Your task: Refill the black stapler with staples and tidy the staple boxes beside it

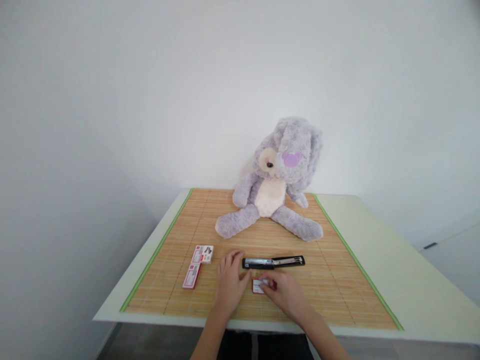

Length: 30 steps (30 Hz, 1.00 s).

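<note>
A small red and white staple box [257,286] lies on the bamboo mat [337,280] near the front edge. My right hand [285,292] has its fingers curled on the box's right side. My left hand [229,282] rests flat on the mat just left of the box, fingers stretched out, thumb near the box. Right behind both hands lies a black stapler [273,262], swung open flat, touched by neither hand.
Two more staple boxes lie to the left: one [203,254] opened, one [192,276] flat. A grey plush rabbit [275,182] sits at the back of the mat against the white wall. The pale table [405,265] extends past the mat on the right.
</note>
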Motion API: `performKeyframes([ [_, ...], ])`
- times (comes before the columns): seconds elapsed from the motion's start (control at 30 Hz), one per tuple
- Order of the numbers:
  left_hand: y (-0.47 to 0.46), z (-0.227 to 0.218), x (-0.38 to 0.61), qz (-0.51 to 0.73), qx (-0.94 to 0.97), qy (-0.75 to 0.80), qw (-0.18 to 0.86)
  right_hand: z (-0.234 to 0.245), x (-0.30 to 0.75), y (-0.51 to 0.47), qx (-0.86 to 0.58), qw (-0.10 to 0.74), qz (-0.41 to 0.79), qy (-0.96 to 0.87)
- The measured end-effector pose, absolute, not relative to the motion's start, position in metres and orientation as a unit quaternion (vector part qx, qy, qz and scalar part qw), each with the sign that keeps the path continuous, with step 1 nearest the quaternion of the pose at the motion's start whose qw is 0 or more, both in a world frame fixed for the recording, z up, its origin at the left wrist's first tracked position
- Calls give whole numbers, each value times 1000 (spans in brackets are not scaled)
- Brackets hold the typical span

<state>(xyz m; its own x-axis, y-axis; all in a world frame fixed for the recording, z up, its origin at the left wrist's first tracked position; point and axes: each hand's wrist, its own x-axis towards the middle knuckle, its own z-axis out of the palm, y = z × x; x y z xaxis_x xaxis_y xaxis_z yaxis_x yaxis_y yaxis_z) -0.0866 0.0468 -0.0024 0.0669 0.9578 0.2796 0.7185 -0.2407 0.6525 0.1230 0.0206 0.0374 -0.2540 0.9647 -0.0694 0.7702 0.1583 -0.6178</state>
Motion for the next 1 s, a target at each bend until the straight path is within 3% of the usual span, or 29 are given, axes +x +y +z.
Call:
performKeyframes([
  [0.23, 50, -4, -94, 297, 745, 565, 193, 46, 127, 42, -607, 193, 253, -728],
  [1.0, 49, -3, -95, 306, 740, 564, 201, 41, 129, 56, -595, 170, 232, -751],
])
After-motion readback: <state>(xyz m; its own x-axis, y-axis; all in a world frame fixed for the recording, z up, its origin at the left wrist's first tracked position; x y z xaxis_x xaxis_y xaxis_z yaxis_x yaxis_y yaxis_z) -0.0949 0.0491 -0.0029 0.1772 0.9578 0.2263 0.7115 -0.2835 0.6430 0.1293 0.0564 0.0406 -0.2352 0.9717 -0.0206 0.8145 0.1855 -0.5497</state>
